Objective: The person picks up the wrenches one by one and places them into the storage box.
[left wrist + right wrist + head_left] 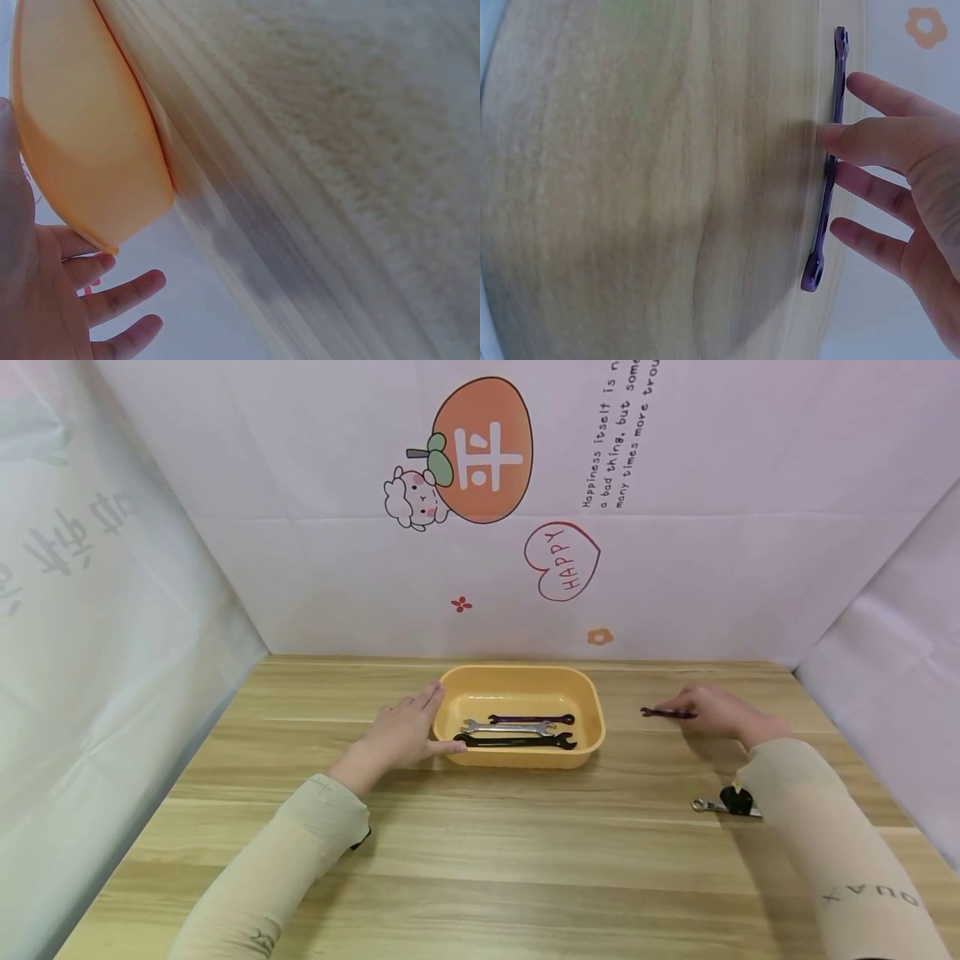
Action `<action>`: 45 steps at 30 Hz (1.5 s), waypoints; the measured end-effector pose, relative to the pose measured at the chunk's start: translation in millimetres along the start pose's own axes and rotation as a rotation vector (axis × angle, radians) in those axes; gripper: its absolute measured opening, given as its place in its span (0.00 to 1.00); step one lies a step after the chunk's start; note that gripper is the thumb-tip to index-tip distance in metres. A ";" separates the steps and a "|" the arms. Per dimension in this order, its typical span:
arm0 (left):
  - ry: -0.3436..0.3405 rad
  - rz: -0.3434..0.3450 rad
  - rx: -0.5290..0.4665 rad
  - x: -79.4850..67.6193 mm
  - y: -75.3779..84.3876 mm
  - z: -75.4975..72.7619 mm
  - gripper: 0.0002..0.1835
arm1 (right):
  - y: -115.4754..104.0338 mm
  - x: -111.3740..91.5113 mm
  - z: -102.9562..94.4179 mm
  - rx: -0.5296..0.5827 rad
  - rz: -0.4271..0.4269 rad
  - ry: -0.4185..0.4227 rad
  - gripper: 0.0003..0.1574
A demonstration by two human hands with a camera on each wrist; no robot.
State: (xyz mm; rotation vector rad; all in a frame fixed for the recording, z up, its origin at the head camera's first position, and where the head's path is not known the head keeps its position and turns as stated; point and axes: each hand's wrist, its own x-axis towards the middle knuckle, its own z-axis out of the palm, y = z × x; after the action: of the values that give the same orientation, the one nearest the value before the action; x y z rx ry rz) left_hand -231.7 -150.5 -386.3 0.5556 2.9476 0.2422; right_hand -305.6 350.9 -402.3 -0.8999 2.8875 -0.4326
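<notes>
A pale left sleeve (262, 868) and right sleeve (817, 827) stretch across a wood-grain table (487, 860), where a bare silver wrench (707, 806) lies at right, partly covered by a small dark object (733, 799) near the right sleeve. Farther in, a yellow tray (517, 761) sits mid-table, holding a black wrench (517, 742) on its near side, a silver double-ended wrench (510, 727) just beyond it and a slim purple wrench (532, 720) farthest. A left hand (401, 731) rests on the tray's left end, fingers extended, thumb at the near corner. To the right, apart from the tray, a right hand (716, 712) pinches another purple wrench (826, 198) between thumb and fingers; whether it touches the wood I cannot tell. Beyond stands a white backdrop (315, 585) printed with an orange fruit (483, 452) and a heart (562, 562) reading "HAPPY."
</notes>
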 end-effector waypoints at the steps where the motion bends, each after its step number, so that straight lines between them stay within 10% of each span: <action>1: 0.002 0.002 0.002 0.1 0.0 0.0 0.61 | 0.3 0.0 0.2 -0.007 -0.010 0.004 0.20; 45: -0.018 -0.006 0.007 1.1 1.9 -0.5 0.61 | -11.1 -1.5 -0.5 -0.090 -0.095 -0.004 0.23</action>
State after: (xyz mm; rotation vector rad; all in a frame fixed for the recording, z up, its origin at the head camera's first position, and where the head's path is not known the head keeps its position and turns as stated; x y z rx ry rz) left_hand -232.2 -148.4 -385.6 0.5470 2.9338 0.2248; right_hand -298.4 343.2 -398.6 -1.0530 2.8902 -0.3106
